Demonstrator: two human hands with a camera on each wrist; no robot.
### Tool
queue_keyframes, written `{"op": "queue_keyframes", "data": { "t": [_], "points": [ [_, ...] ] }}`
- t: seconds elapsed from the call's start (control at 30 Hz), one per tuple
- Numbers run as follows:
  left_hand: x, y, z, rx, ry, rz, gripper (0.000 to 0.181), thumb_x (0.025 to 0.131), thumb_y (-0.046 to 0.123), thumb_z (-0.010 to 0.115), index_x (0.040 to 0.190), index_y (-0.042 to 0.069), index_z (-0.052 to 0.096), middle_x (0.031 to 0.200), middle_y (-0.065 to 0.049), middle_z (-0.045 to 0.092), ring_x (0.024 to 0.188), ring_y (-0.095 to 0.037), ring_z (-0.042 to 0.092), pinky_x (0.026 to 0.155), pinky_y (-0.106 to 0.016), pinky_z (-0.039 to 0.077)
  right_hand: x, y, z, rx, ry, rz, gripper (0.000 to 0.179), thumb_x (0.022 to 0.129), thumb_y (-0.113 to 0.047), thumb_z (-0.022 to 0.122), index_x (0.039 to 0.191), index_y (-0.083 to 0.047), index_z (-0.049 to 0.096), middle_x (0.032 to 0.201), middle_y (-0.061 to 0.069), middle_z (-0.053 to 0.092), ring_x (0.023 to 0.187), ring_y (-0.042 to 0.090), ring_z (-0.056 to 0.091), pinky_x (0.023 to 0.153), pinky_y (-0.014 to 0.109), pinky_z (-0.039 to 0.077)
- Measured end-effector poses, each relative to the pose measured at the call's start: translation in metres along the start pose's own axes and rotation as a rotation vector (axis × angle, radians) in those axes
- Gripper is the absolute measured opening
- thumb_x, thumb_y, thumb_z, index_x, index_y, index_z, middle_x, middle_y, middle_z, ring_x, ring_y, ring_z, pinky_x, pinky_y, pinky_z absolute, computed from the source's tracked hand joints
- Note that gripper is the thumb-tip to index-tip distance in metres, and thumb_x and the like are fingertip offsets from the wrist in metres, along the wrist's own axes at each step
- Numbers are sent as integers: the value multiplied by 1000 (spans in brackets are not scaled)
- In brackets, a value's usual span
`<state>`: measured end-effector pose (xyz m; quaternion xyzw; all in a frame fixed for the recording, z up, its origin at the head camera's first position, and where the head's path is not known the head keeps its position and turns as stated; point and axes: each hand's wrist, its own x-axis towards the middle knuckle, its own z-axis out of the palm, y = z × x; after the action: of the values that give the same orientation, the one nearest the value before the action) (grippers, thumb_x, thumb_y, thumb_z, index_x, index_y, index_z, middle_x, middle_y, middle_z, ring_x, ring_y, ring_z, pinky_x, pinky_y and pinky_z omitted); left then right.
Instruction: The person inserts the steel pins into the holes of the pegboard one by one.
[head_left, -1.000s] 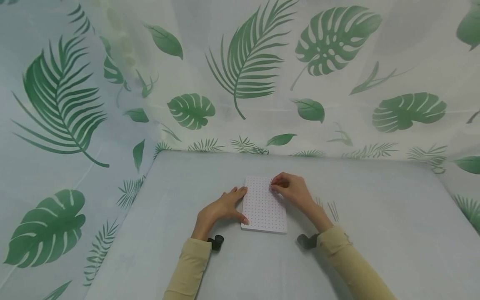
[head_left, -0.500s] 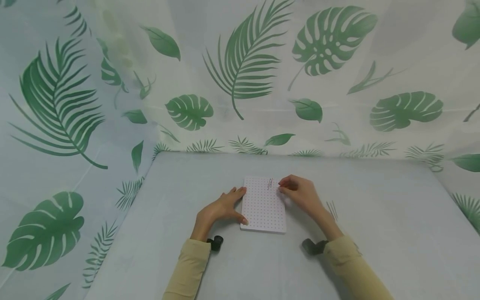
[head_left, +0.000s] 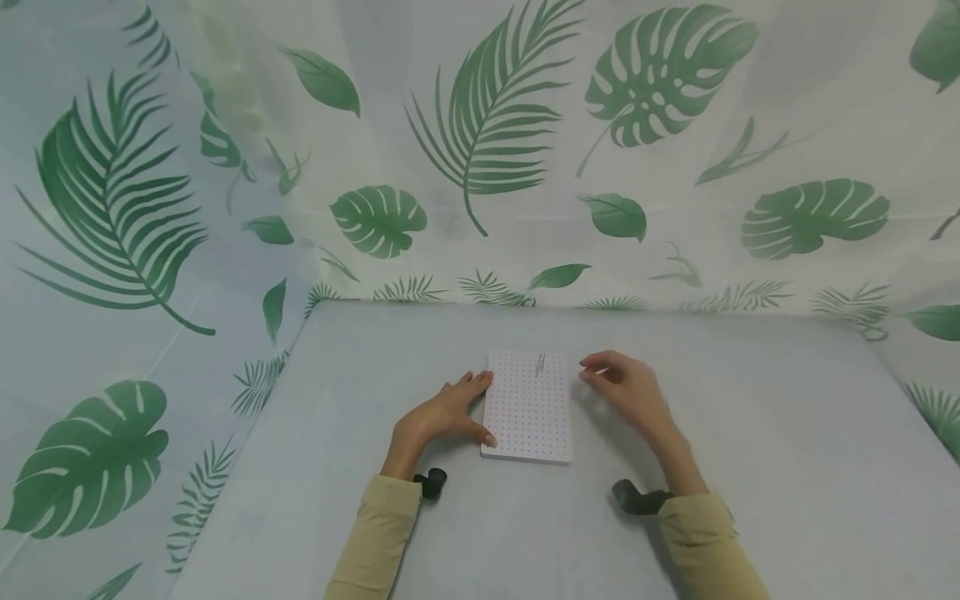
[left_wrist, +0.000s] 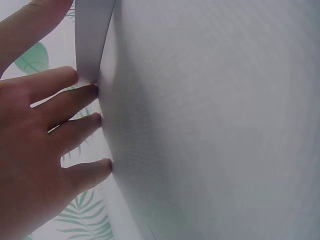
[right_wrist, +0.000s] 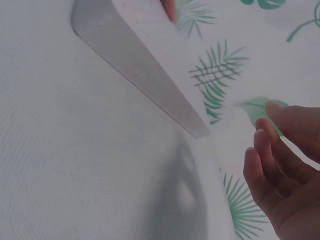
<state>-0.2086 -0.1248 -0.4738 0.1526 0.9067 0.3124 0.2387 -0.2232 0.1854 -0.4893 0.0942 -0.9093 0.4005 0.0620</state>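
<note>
A white board point(head_left: 527, 417) with rows of small holes lies on the table. Several thin dark pins point(head_left: 540, 365) stand near its far right corner; two dark pins point(right_wrist: 212, 78) show above the board in the right wrist view. My left hand point(head_left: 438, 417) spreads along the board's left side, its fingertips by the edge and the thumb at the near left corner. Off the board's right side hovers my right hand point(head_left: 630, 390), thumb and fingers loosely bent. Nothing shows between its fingertips in the right wrist view point(right_wrist: 287, 175).
The table point(head_left: 787, 467) is covered in pale grey cloth. Behind it hangs a white curtain point(head_left: 525, 258) with green leaf prints. Dark camera mounts point(head_left: 637, 497) jut from both wrists.
My right hand has pulled back from the pins and moved right, off the board. The loose pins on the table are now hidden behind my right arm. My left hand stays in place.
</note>
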Motion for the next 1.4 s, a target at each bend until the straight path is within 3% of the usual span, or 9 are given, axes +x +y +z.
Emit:
{"op": "queue_keyframes", "data": {
  "t": [0.2,0.33,0.6,0.87,1.03,1.2,1.4],
  "points": [
    [0,1,0,-8,-1,0,109,78,26,91,164,10,27,172,-8,22,161,-29,11,131,-54,10,-3,6,-10,37,33,20,18,94,-15,75,111,-7,76,102,12,77,74,5,67,66,19,49],
    [0,0,-1,-12,2,2,109,77,26,92,164,10,27,172,-8,22,161,-29,10,131,-54,10,-5,8,-15,39,25,44,19,95,-17,74,112,-7,75,104,14,77,76,7,66,64,21,50],
    [1,-1,1,-5,-9,19,109,78,27,91,164,9,26,172,-8,22,161,-29,10,131,-52,9,-13,18,-24,42,-38,131,24,98,-21,71,116,-6,72,109,18,74,73,18,66,45,31,51],
    [-1,1,-1,-14,-4,8,109,78,26,91,164,9,26,171,-9,22,161,-30,10,131,-53,8,-13,31,-32,-69,-98,95,22,98,-19,70,114,-5,73,105,17,75,73,18,65,54,28,51],
    [-1,0,1,-12,0,6,109,77,25,92,164,9,27,171,-10,22,161,-31,10,131,-54,9,-16,41,-42,-131,-129,136,27,98,-24,71,118,-6,72,115,18,73,91,27,66,64,30,51],
    [0,0,1,-17,-5,0,109,77,26,91,164,10,26,172,-10,21,161,-31,10,131,-55,9,-19,47,-51,-111,-174,158,34,98,-27,71,124,-5,69,127,22,68,111,40,64,79,44,57],
    [0,0,0,-6,1,4,109,77,26,91,164,10,27,172,-10,22,161,-31,10,131,-54,9,-22,51,-59,-62,-261,138,48,93,-26,77,132,-2,64,135,26,63,122,47,59,94,59,55]
  ]
}}
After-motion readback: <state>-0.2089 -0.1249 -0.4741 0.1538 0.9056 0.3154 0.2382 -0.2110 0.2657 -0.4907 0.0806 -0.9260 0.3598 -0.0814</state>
